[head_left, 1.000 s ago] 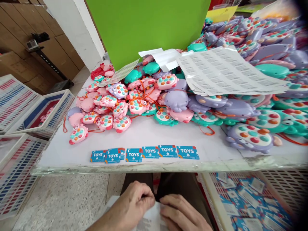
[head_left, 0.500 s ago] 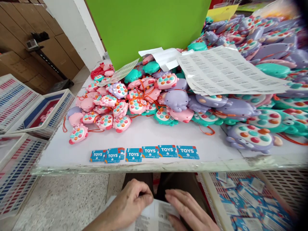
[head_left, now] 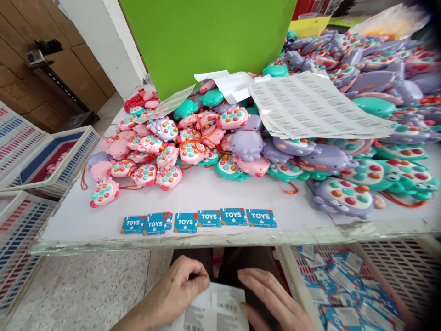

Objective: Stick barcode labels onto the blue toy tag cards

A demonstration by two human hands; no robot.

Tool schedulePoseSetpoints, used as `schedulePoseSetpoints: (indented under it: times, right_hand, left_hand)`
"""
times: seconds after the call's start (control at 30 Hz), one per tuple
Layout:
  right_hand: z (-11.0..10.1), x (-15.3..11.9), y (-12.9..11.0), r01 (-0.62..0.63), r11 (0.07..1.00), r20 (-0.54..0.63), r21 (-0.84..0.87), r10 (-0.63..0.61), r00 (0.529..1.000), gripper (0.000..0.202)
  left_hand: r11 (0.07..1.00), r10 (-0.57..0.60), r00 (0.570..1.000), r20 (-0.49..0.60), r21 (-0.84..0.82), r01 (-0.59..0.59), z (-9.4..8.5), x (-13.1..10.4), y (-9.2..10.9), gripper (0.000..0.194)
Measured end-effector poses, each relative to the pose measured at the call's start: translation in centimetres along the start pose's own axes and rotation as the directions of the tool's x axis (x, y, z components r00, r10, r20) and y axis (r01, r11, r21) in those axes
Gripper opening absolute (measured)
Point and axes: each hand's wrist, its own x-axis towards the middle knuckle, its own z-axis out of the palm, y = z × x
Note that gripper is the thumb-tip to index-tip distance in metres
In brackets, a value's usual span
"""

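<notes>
Below the table edge, over the lap, a white sheet of barcode stickers (head_left: pixel 220 305) is tilted up, its lower part cut off by the frame. My left hand (head_left: pixel 179 287) is closed, thumb and forefinger pinched together at the sheet's upper left edge. Whether a single loose sticker is between those fingertips I cannot make out. My right hand (head_left: pixel 272 299) is beside the sheet's right edge, its fingers stretched out and apart from the thumb, a lower fingertip close to the paper. Several blue TOYS cards (head_left: pixel 186 222) lie in a row along the table's front.
Pink, purple and green animal-shaped toys (head_left: pixel 193 151) with orange cords are heaped across the table (head_left: pixel 206 193). More label sheets (head_left: pixel 310 103) lie on the heap, before a green panel (head_left: pixel 206 41). A basket (head_left: pixel 296 280) of cards stands lower right; plastic crates (head_left: pixel 79 156) stand left.
My right hand's fingers have drawn off the sheet's right part to its edge. My left hand stays pinched, and the whole view has shifted slightly.
</notes>
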Motion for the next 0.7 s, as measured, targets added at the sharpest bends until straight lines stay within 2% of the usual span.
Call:
schedulePoseSetpoints:
  times: [0.17, 0.27, 0.53, 0.7]
  right_hand:
    - [0.4, -0.3, 0.6, 0.055, 0.998, 0.006, 0.008, -0.055, 0.998, 0.022]
    - [0.5, -0.4, 0.5, 0.089, 0.994, 0.029, -0.058, -0.088, 0.996, 0.022]
    - [-0.1, -0.2, 0.4, 0.017, 0.998, 0.041, -0.057, -0.015, 0.999, 0.019]
    - [0.3, -0.8, 1.0, 0.072, 0.993, 0.116, -0.092, -0.061, 0.991, 0.019]
  left_hand:
    - [1.0, 0.005, 1.0, -0.008, -0.008, -0.005, 0.2, 0.1, -0.6, 0.024]
    - [0.999, 0.013, 1.0, -0.015, -0.03, -0.014, 0.4, 0.4, -1.2, 0.025]
    - [0.997, -0.012, 1.0, -0.01, -0.077, 0.012, 0.7, 1.1, -1.7, 0.03]
    - [0.997, -0.026, 0.999, -0.02, -0.077, 0.025, 0.7, 1.1, -1.7, 0.03]
